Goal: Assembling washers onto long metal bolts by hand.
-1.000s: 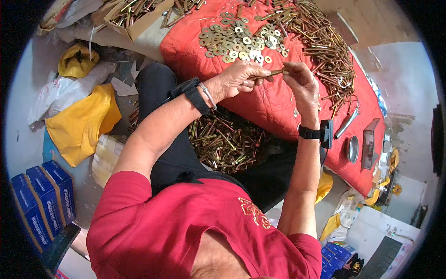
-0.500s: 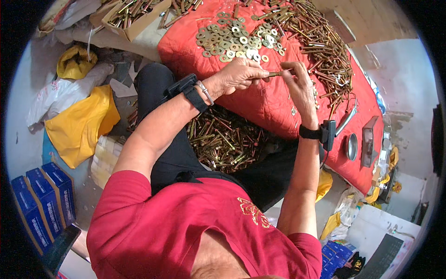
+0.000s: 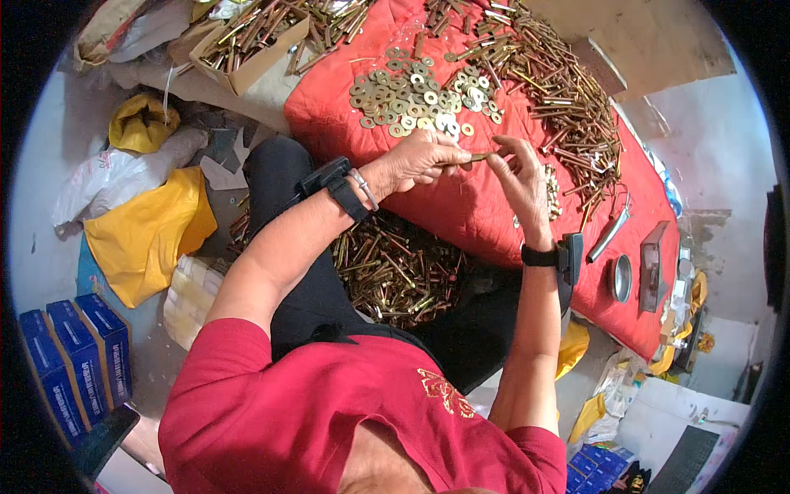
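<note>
My left hand (image 3: 424, 162) is closed round a slim brass-coloured bolt (image 3: 480, 156) and holds it level, its end sticking out past the thumb. At that free end, the thumb and forefinger of my right hand (image 3: 524, 183) come together on the tip; the other fingers are curled. Just beyond my left hand, flat round washers (image 3: 395, 103) are spread over a red quilted cover (image 3: 346, 82). Small brass-coloured nuts (image 3: 553, 191) lie beside my right hand, partly hidden by it. Below both hands, a heap of bolts (image 3: 395, 272) lies between my legs.
A long pile of bolts (image 3: 576, 123) covers the far right of the quilt. Also there are a metal bowl (image 3: 621, 278), a metal trough (image 3: 652, 267) and a silvery tool (image 3: 609, 230). An open cardboard box (image 3: 247, 76) of bolts stands far left, with yellow sacks (image 3: 152, 235) and blue boxes (image 3: 78, 354) nearer.
Both hands and the surroundings sit slightly lower in the picture. My right thumb and forefinger have shifted a little around the bolt's tip; my left hand still grips the bolt.
</note>
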`<state>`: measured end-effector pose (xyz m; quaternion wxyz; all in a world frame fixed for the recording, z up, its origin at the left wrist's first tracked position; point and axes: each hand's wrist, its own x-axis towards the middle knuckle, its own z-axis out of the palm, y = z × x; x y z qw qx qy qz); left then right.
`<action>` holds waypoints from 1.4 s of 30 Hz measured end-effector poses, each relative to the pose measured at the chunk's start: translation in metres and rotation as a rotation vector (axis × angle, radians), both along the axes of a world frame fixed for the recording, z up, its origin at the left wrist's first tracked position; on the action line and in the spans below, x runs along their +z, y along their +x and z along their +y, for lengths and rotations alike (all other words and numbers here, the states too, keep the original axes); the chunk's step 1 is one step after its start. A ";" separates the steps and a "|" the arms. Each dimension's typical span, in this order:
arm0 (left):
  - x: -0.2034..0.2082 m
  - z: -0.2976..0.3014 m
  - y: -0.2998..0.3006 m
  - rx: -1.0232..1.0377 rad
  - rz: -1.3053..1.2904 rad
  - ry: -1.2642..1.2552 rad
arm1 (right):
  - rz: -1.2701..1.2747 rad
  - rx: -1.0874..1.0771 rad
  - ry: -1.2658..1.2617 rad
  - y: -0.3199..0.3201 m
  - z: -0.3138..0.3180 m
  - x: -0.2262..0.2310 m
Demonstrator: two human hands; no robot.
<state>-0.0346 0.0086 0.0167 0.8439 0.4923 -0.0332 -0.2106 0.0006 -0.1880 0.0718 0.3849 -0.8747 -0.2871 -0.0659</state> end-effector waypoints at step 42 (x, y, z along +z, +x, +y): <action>0.012 -0.057 0.214 0.462 -0.680 1.538 | -0.320 -0.526 -0.654 0.156 -0.098 -0.068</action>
